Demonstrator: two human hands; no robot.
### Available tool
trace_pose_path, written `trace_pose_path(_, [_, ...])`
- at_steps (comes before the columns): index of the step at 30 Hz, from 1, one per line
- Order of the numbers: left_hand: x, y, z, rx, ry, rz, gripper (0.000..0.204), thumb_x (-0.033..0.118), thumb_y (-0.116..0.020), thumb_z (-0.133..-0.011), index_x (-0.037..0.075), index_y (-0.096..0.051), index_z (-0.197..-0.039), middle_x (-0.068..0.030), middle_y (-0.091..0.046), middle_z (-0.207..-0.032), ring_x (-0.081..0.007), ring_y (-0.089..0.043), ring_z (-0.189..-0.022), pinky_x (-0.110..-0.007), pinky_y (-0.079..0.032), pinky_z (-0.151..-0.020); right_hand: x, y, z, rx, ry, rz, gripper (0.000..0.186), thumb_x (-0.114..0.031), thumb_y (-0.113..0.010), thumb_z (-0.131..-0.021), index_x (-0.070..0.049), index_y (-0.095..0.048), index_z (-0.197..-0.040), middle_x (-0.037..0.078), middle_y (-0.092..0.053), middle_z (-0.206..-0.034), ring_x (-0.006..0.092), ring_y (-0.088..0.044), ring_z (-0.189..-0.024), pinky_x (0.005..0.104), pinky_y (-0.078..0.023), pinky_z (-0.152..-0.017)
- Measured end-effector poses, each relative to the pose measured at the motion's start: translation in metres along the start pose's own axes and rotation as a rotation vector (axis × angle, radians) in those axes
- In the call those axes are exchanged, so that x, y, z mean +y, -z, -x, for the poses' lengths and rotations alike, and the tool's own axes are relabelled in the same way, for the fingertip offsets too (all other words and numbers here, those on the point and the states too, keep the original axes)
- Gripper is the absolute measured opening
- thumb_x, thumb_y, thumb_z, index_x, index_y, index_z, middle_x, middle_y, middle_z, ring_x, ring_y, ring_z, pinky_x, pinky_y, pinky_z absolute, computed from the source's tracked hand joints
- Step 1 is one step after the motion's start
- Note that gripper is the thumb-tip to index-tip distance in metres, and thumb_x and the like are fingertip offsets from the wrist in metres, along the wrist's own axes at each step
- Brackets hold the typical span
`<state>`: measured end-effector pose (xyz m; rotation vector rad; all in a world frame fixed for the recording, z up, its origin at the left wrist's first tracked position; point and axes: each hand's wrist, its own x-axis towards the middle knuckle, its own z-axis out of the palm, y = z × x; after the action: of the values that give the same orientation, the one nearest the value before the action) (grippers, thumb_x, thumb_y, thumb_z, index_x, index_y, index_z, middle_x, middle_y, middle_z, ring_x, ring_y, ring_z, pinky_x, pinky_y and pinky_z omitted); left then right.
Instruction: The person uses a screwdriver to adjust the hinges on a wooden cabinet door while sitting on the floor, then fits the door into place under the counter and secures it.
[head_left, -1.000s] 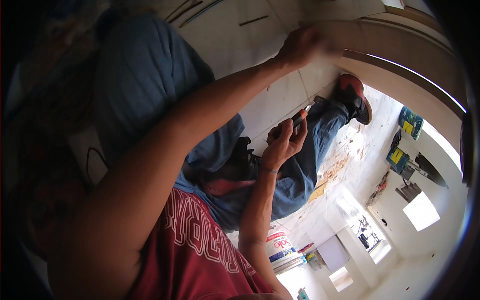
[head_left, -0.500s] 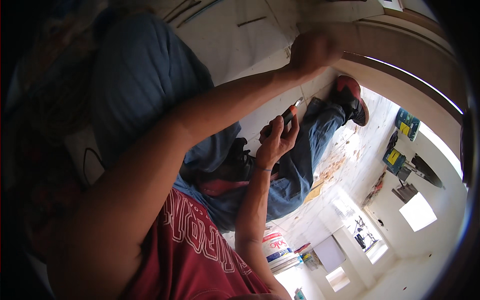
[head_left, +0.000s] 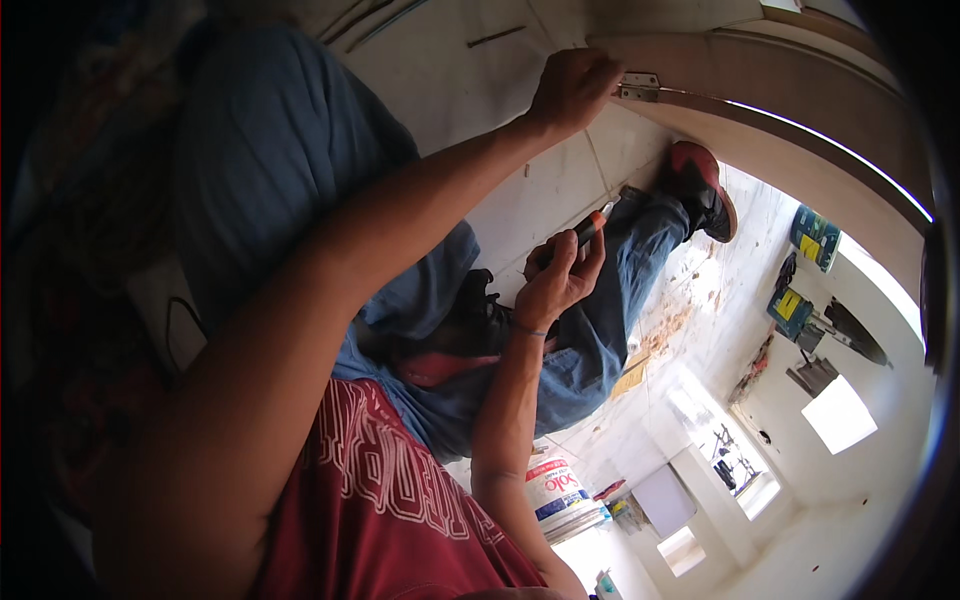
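Note:
At the edge of a wooden door panel (head_left: 760,135), my left hand (head_left: 572,92) is closed, its fingertips right beside a metal hinge (head_left: 639,87) with visible screw holes. Whatever those fingers pinch, if anything, is too small or hidden. Lower and nearer, my right hand (head_left: 558,285) grips a hand tool (head_left: 590,229) with a black handle, an orange collar and a short metal tip. The tip points up and away, above my outstretched leg; its exact shape is unclear.
Thin rods (head_left: 385,25) and a short dark strip (head_left: 496,37) lie on the tiled floor. My shoe (head_left: 700,190) is close to the panel. Behind stand a white bucket (head_left: 560,492) and two green containers (head_left: 814,240). Brown debris (head_left: 655,335) marks the floor.
My left hand has drawn back to the left from over the panel edge, and the hinge now shows. The right hand still grips the tool, barely moved.

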<state>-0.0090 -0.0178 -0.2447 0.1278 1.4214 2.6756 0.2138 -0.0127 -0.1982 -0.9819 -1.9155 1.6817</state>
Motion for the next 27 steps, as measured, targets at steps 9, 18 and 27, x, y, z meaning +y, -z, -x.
trace_pose_path(9, [-0.027,-0.029,0.058,0.019,-0.372,-0.600,0.049,-0.005,-0.057,-0.076,0.007,-0.058,-0.123,-0.0155,-0.060,-0.112,-0.0315,-0.061,-0.109,-0.037,-0.053,-0.081,0.017,0.011,-0.009,0.057,0.034,-0.028,0.049,-0.014,-0.062,-0.097,-0.005,-0.045,-0.142,-0.002,-0.051,-0.077,0.0037,-0.044,-0.055,0.0190,-0.030,-0.042])
trace_pose_path(18, [-0.045,-0.003,0.023,0.204,0.011,-0.463,0.017,0.007,-0.056,-0.090,0.004,-0.069,-0.100,-0.0146,-0.069,-0.088,-0.0290,-0.068,-0.085,-0.041,-0.053,-0.076,0.014,0.004,-0.009,-0.035,-0.068,0.012,0.048,-0.030,-0.041,-0.103,-0.003,-0.042,-0.143,0.011,-0.061,-0.089,0.0144,-0.057,-0.061,0.0277,-0.045,-0.049])
trace_pose_path(27, [0.044,0.055,-0.036,0.283,-0.392,-1.207,0.028,0.005,-0.066,-0.083,0.001,-0.061,-0.111,-0.0197,-0.057,-0.111,-0.0381,-0.054,-0.108,-0.052,-0.044,-0.088,-0.051,0.054,0.013,-0.110,-0.425,-0.454,0.043,-0.039,-0.045,-0.105,-0.012,-0.048,-0.138,0.011,-0.061,-0.107,0.0176,-0.060,-0.077,0.0302,-0.050,-0.053])
